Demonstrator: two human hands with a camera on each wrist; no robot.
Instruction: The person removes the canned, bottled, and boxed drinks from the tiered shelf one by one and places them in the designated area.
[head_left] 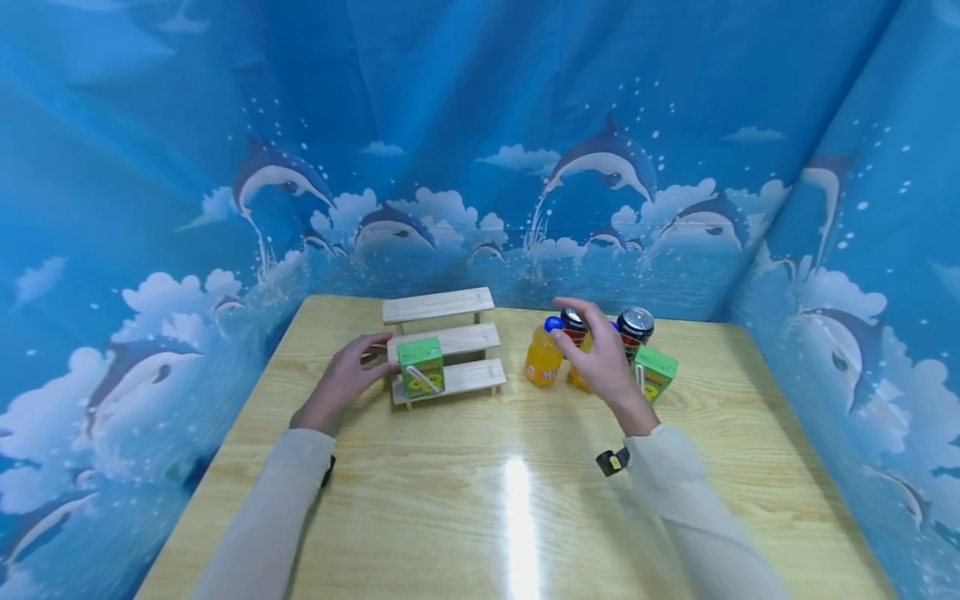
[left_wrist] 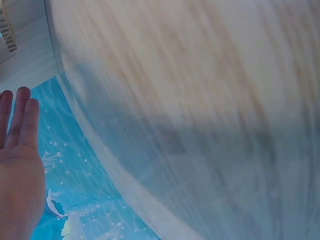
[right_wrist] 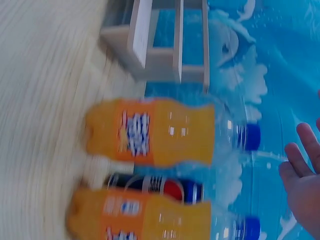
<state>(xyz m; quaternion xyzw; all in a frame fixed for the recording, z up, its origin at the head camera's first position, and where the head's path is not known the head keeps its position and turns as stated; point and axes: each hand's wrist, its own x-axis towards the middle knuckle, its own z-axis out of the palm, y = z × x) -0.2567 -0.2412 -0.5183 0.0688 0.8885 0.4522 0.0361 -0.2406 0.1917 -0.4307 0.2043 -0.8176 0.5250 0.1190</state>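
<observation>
A green juice box (head_left: 422, 367) with a white straw on its front stands on the lowest step of a small three-step wooden stand (head_left: 480, 377). My left hand (head_left: 348, 371) is just left of the box, its thumb tip right at the box's side. In the left wrist view, the left hand's fingers (left_wrist: 29, 122) are straight. My right hand (head_left: 600, 358) hovers over the drinks on the right with thumb and fingers spread. Below it are one orange drink bottle (head_left: 543, 357) with a blue cap and a second orange bottle (right_wrist: 145, 215), partly hidden by the hand in the head view.
Two dark cans, one at the right (head_left: 636, 325) and one partly hidden (head_left: 573, 323), stand behind the bottles. Another green juice box (head_left: 657, 372) is beside them. A blue dolphin-print curtain (head_left: 465, 167) encloses the back and sides of the wooden table (head_left: 420, 492).
</observation>
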